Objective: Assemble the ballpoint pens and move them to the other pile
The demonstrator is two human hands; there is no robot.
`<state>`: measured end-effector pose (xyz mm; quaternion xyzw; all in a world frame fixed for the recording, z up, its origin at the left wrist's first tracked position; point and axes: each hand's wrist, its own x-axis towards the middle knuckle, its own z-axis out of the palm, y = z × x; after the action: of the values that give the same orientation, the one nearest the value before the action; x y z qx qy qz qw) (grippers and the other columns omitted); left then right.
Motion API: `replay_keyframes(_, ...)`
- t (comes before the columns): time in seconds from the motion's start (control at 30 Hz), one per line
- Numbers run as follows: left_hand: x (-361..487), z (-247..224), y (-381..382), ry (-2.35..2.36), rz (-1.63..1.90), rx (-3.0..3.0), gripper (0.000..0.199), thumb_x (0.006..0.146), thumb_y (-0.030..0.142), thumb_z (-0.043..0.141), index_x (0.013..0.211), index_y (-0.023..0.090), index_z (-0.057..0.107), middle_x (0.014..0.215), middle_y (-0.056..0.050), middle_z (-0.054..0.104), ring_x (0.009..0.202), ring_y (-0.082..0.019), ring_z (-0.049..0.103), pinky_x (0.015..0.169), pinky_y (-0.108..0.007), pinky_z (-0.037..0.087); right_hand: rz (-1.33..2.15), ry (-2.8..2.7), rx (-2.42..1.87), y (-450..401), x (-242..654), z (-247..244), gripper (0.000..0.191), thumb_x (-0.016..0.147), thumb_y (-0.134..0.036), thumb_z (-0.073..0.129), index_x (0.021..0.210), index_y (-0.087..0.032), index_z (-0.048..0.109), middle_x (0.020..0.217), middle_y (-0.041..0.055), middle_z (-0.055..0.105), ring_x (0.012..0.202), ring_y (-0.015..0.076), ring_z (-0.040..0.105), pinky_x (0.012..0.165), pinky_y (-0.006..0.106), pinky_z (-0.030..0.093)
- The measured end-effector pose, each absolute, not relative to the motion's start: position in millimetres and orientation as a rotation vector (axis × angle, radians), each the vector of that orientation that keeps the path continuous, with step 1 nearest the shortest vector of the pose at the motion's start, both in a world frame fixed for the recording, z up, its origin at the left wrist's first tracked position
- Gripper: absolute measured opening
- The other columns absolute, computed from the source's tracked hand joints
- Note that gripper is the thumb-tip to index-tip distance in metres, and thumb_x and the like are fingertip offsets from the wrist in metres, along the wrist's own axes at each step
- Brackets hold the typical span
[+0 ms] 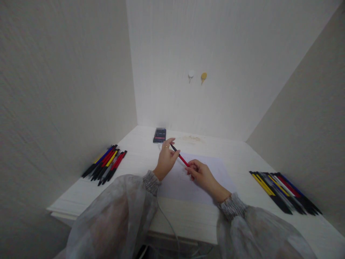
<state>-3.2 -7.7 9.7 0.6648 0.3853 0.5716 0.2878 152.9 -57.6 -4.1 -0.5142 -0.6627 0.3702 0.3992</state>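
A red pen with a black end slants over a sheet of white paper. My right hand pinches its lower red end between thumb and fingers. At the upper black end, my left hand has its thumb against the pen and its forefinger curved around the tip. That hand wears a ring. Both wrists are covered by gathered grey, see-through cuffs. The right fingers hide the pen's lower end.
A loose pile of pens lies at the left. More pens lie side by side at the right. Behind my left hand rests a dark phone with a cable. Two hooks, white and yellow, hang on the back wall.
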Motion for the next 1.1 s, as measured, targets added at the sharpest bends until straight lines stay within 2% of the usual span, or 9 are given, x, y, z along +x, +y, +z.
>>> replay_keyframes(0.1,0,9,-9,1.0,1.584,1.591,0.048,0.068,0.024,0.056,0.109,0.018,0.031,0.105,-0.008,0.045,0.055,-0.004,0.053,0.051,-0.019,0.045,0.902,-1.683,-1.298,-58,152,-4,0.02,0.073,-0.036,0.049,0.08,-0.018,0.047,0.056,-0.0026,0.055,0.039,0.0071,0.047,0.038,0.019,0.036)
replay_keyframes(0.23,5,13,-10,0.922,1.618,1.364,0.059,0.062,0.024,0.061,0.109,0.022,0.026,0.11,-0.008,0.042,0.055,-0.004,0.055,0.049,-0.02,0.047,0.89,-1.695,-1.294,-58,152,-4,0.018,0.074,-0.035,0.049,0.079,-0.018,0.046,0.056,-0.003,0.054,0.04,0.0074,0.048,0.039,0.019,0.037)
replay_keyframes(0.3,5,17,-9,0.865,1.552,1.241,0.061,0.059,0.021,0.064,0.108,0.021,0.027,0.105,-0.007,0.046,0.058,-0.006,0.057,0.053,-0.022,0.048,0.869,-1.699,-1.297,-59,152,-3,0.017,0.074,-0.035,0.048,0.078,-0.019,0.046,0.056,-0.0032,0.054,0.04,0.0076,0.048,0.039,0.019,0.037)
replay_keyframes(0.4,3,20,-7,0.778,1.387,1.094,0.052,0.059,0.019,0.065,0.102,0.015,0.037,0.082,-0.003,0.057,0.065,-0.01,0.058,0.062,-0.024,0.047,0.82,-1.707,-1.308,-59,153,-3,0.018,0.075,-0.036,0.047,0.078,-0.019,0.046,0.055,-0.0031,0.053,0.041,0.0079,0.048,0.041,0.019,0.038)
replay_keyframes(0.47,1,19,-6,0.722,1.34,1.05,0.044,0.06,0.021,0.066,0.097,0.013,0.043,0.075,-0.003,0.059,0.068,-0.011,0.058,0.066,-0.025,0.046,0.79,-1.717,-1.314,-59,154,-3,0.019,0.075,-0.037,0.047,0.078,-0.019,0.047,0.055,-0.0027,0.053,0.042,0.0083,0.049,0.041,0.02,0.039)
replay_keyframes(0.7,-1,12,-6,0.671,1.22,0.992,0.025,0.061,0.027,0.066,0.077,0.011,0.054,0.076,-0.004,0.061,0.072,-0.01,0.057,0.07,-0.023,0.043,0.65,-1.794,-1.351,-57,158,-8,0.018,0.077,-0.037,0.045,0.081,-0.019,0.048,0.055,-0.0018,0.054,0.043,0.0093,0.049,0.042,0.021,0.039)
replay_keyframes(1.1,-1,10,-5,0.665,1.206,0.877,0.022,0.061,0.024,0.067,0.073,0.012,0.053,0.077,-0.004,0.06,0.073,-0.01,0.057,0.072,-0.025,0.044,0.592,-1.84,-1.347,-61,159,-3,0.018,0.079,-0.035,0.041,0.082,-0.02,0.048,0.06,-0.0003,0.057,0.044,0.0102,0.049,0.045,0.022,0.039)
